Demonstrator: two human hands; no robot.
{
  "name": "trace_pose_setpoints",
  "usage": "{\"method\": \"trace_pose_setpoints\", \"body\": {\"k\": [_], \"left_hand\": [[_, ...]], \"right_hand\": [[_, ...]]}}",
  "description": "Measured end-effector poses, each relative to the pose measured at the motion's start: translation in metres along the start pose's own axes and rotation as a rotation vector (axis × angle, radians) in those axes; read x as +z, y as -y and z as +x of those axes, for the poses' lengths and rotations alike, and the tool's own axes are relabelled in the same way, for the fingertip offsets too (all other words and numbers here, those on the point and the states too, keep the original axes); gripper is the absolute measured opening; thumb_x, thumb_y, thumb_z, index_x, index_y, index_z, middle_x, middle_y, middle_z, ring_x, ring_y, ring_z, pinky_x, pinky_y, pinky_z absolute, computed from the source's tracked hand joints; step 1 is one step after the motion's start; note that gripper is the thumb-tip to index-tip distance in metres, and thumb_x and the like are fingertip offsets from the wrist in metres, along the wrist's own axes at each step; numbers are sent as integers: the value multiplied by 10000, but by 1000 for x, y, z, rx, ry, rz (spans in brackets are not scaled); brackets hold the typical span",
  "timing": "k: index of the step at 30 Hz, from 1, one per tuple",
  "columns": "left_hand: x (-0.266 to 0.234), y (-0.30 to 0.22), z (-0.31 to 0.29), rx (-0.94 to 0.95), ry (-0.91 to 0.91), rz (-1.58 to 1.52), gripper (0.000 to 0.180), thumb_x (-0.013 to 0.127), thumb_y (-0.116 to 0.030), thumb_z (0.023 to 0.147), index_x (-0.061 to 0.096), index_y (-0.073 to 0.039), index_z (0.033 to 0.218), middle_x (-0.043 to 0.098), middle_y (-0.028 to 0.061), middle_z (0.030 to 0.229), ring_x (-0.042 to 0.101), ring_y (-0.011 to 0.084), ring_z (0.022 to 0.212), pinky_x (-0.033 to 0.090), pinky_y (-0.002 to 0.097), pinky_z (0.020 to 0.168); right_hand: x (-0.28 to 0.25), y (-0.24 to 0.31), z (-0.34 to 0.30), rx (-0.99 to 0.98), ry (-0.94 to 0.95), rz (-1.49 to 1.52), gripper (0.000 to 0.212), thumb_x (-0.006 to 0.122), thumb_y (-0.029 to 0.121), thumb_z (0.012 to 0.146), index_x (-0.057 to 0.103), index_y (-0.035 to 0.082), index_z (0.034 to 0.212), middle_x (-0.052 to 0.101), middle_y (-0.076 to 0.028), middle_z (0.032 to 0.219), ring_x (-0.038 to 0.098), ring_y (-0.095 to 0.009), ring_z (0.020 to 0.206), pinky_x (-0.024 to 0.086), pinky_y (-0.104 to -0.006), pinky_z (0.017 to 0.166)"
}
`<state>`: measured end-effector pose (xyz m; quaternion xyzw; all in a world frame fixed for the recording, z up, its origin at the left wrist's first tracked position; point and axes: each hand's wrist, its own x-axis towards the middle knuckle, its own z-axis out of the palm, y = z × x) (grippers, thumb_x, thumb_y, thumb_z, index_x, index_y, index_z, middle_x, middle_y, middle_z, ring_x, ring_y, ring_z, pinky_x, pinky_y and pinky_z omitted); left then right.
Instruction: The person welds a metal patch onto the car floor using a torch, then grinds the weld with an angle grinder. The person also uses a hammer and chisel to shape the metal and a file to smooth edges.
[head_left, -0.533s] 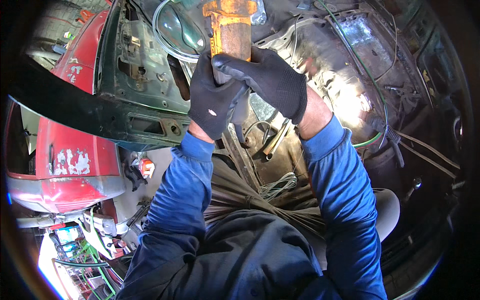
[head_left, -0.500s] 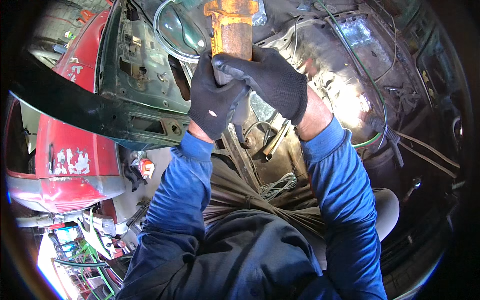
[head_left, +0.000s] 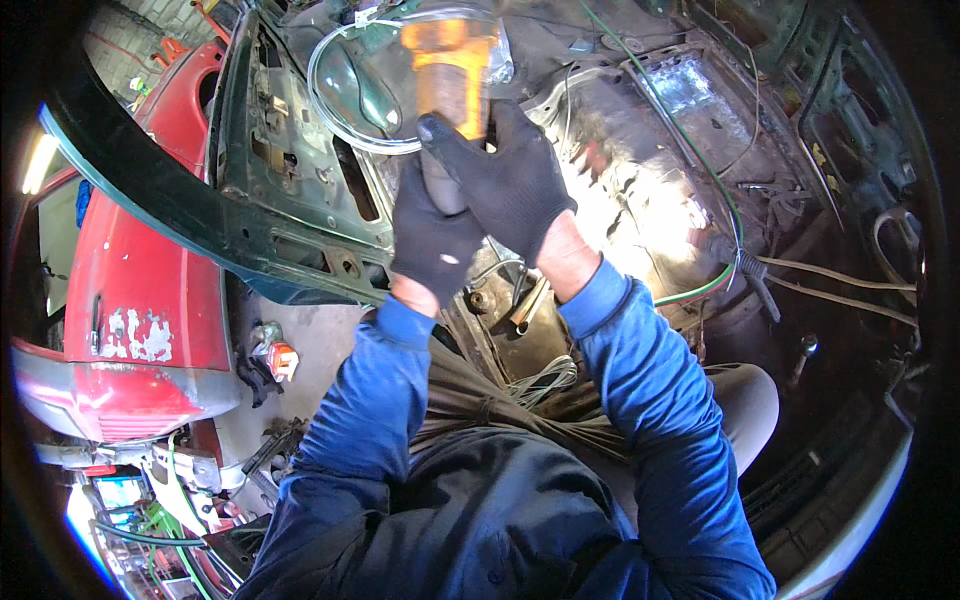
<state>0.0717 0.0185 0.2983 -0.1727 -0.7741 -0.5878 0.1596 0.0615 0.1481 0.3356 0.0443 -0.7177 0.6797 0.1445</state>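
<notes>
Both my hands wear black gloves and reach out in front of me, inside a stripped car body. My left hand [head_left: 432, 240] wraps around the grey lower end of an orange cylindrical part [head_left: 452, 70] held upright. My right hand [head_left: 505, 180] closes over the same part from the right, its fingers across the front. A clear plastic wrap or hose loop [head_left: 345, 110] curls around the top of the orange part. My blue sleeves run down to the lower edge.
An open dark green car door [head_left: 290, 200] stands at the left, with a red car body [head_left: 140, 290] beyond it. The bare metal floor [head_left: 640, 200] is sunlit, crossed by a green wire [head_left: 700, 285] and loose cables [head_left: 820, 275]. Tools lie on the ground at lower left [head_left: 270, 360].
Both hands stay clamped on the orange part. The view has shifted slightly, so the hands and part sit a little lower and further right.
</notes>
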Motion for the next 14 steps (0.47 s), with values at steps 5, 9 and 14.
{"method": "trace_pose_setpoints", "body": {"k": [5, 9, 14], "left_hand": [[-22, -27, 3, -402, 332, -555, 359, 764, -114, 925, 614, -26, 1239, 699, 99, 989, 696, 177, 795, 571, 349, 674], [-35, -28, 10, -464, 503, -534, 362, 748, -193, 969, 634, -7, 1257, 703, 102, 981, 700, 167, 805, 574, 337, 679], [-24, 10, -10, -340, 640, -155, 436, 711, -287, 998, 625, 12, 1303, 723, 108, 1129, 683, 227, 1112, 539, 420, 1006]], "right_hand": [[-10, -23, 9, 113, 445, 753, 474, 775, 363, 960, 676, -40, 1188, 738, -93, 911, 699, -147, 818, 563, -310, 728], [-12, -31, 11, 15, 295, 635, 344, 785, 296, 929, 749, 5, 1110, 729, -52, 896, 679, -107, 736, 563, -294, 675], [-28, -45, 25, -291, 18, 67, 269, 769, 218, 934, 769, 26, 1123, 747, -62, 850, 726, -125, 732, 605, -309, 687]]}}
